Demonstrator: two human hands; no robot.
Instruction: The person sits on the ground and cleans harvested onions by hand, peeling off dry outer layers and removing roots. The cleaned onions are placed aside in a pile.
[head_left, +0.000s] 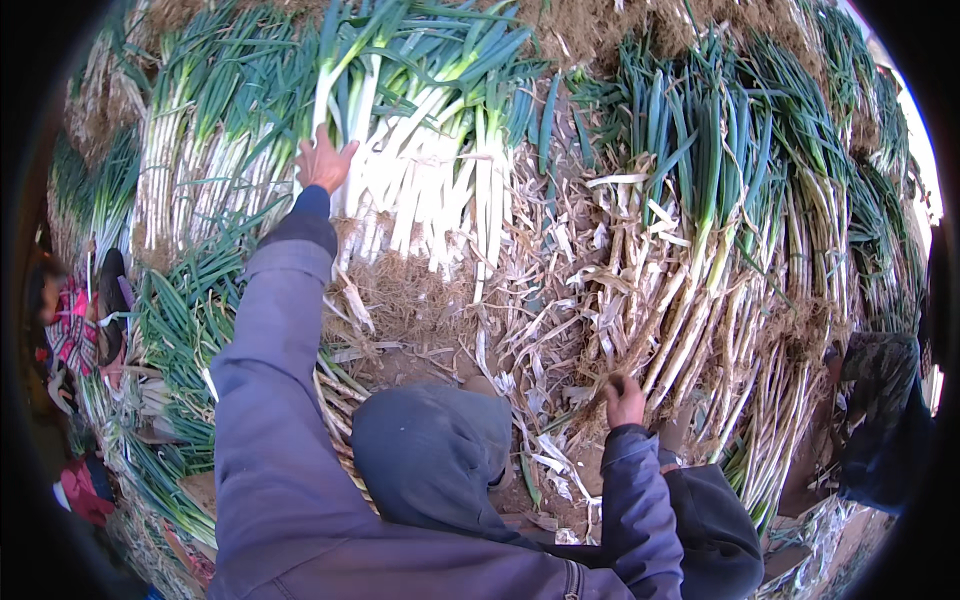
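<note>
My left hand (324, 159) reaches forward onto the white stalks of a pile of peeled green onions (420, 169), thumb and fingers spread apart at the pile's left part. The leaves of this pile point away from me, and its brown roots (405, 296) lie towards me. Low on the right, my right hand (625, 401) has its fingers curled at the root ends of unpeeled green onions (690, 322) with brownish, dry outer skins; whether it grips a root end cannot be told.
Dry peeled skins (544, 262) litter the soil between the piles. More green onions (202, 142) lie at the left, with others (817, 210) at the far right. My knees (427, 450) are bent below. Other people's clothed parts show at the left edge and at the right (881, 420).
</note>
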